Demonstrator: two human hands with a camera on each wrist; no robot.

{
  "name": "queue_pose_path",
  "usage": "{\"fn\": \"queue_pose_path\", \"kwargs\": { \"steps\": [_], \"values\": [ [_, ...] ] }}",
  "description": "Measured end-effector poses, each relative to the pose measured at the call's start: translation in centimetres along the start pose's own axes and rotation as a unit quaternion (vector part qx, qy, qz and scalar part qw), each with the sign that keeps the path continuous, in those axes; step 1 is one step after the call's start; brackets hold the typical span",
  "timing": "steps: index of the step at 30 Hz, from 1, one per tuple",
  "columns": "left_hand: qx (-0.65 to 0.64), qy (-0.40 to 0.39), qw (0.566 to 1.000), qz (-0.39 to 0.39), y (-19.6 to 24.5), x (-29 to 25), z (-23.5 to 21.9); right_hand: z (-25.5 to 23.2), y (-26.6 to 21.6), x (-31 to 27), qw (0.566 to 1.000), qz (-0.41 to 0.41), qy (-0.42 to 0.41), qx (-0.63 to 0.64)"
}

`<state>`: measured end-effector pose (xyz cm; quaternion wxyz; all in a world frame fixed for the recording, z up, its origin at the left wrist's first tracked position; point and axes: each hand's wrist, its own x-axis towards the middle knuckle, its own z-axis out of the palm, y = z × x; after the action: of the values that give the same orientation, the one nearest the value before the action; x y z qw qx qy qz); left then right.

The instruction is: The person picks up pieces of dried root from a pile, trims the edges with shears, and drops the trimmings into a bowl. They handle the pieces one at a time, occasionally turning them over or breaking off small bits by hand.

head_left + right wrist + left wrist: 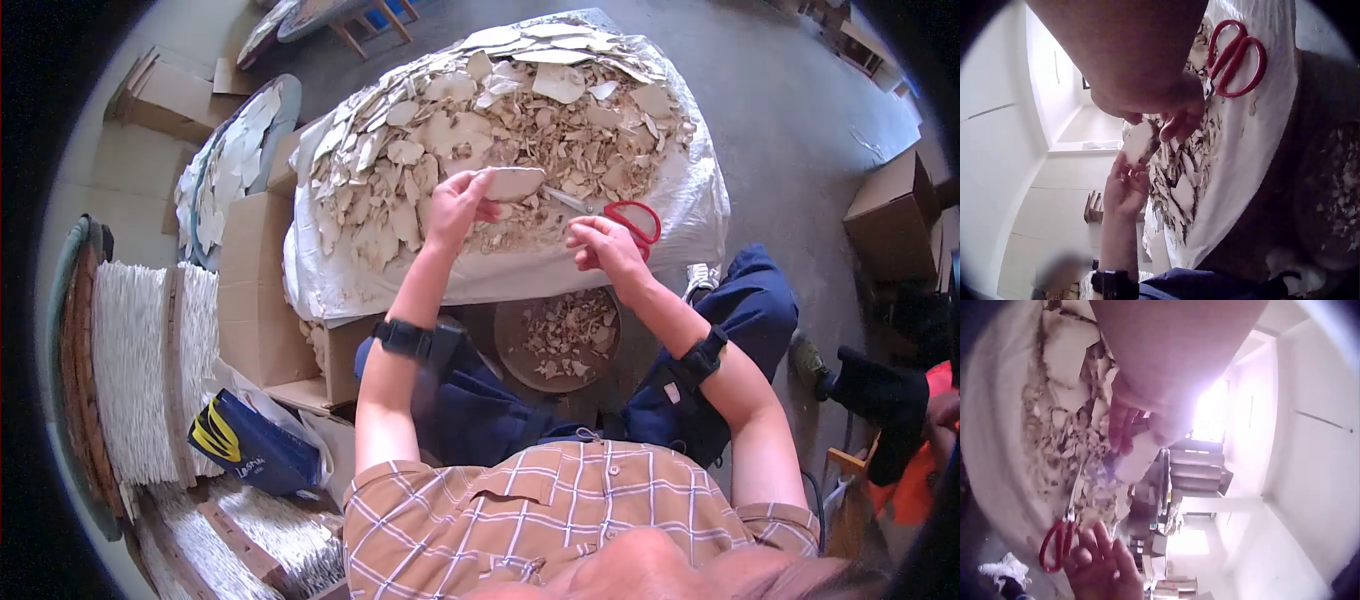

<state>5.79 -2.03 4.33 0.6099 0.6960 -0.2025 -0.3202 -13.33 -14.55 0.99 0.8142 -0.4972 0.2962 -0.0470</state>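
My left hand (455,205) pinches a pale flat piece (512,183) and holds it up over a big heap of beige flakes (500,120) on a white sack (690,210). The right wrist view shows the same piece (1138,144) in the left hand (1125,184). My right hand (600,245) hovers just right of it with fingers loosely curled and nothing in them. Red-handled scissors (632,220) lie on the sack beside the right hand, blades pointing at the heap; they also show as scissors (1235,56) and scissors (1060,537).
A round brown tray (510,345) with scraps sits between my knees. Cardboard boxes (255,290), stacked white bundles (145,370) and a blue bag (250,440) crowd the left. Another box (890,215) and a person's dark glove (880,390) are at the right.
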Motion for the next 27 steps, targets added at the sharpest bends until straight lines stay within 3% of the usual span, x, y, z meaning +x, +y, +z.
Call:
{"fn": "queue_pose_path", "kwargs": {
  "steps": [2,4,6,9,11,14,15,16,18,19,21,25,27],
  "values": [
    [-0.029,0.001,1.000,-0.006,-0.7,-1.7,1.2,0.7,-0.4,0.1,0.999,-0.009,0.018,0.030],
    [-0.115,-0.032,0.991,-0.061,-1.5,-3.3,2.3,0.7,-0.1,0.7,0.999,-0.015,-0.002,0.042],
    [-0.144,-0.041,0.987,-0.063,-2.1,-3.8,2.3,0.3,0.2,1.5,0.996,-0.081,-0.018,0.038],
    [-0.018,-0.174,0.984,-0.043,-1.4,-3.7,1.5,-0.2,-0.2,1.6,0.995,-0.100,-0.024,-0.013],
    [0.023,-0.196,0.979,-0.048,-1.5,-3.7,1.3,-0.3,-0.7,1.4,0.987,-0.123,-0.072,-0.079],
    [0.050,-0.217,0.972,-0.074,-2.0,-3.8,1.5,-1.1,-0.2,1.6,0.973,-0.151,-0.061,-0.162],
    [-0.012,-0.168,0.984,-0.054,-2.8,-3.6,1.5,-2.1,-0.4,1.5,0.849,-0.298,0.041,-0.434],
    [-0.075,-0.117,0.990,-0.034,-3.0,-3.7,1.5,-3.4,-0.2,1.5,0.739,-0.360,0.114,-0.558],
    [-0.122,-0.090,0.987,-0.047,-3.1,-3.6,0.9,-5.1,0.3,1.3,0.651,-0.301,0.182,-0.673],
    [-0.165,-0.056,0.983,-0.062,-3.4,-3.5,0.5,-6.0,0.8,1.4,0.648,-0.304,0.181,-0.674],
    [-0.214,-0.009,0.974,-0.077,-3.9,-3.1,0.2,-6.8,1.5,1.7,0.574,-0.247,0.157,-0.765],
    [-0.251,-0.008,0.963,-0.098,-4.6,-3.2,0.0,-6.2,1.7,2.6,0.560,-0.363,0.164,-0.726],
    [-0.274,-0.026,0.957,-0.091,-4.2,-3.1,0.0,-5.2,1.0,2.0,0.586,-0.321,0.158,-0.727]
  ]
}}
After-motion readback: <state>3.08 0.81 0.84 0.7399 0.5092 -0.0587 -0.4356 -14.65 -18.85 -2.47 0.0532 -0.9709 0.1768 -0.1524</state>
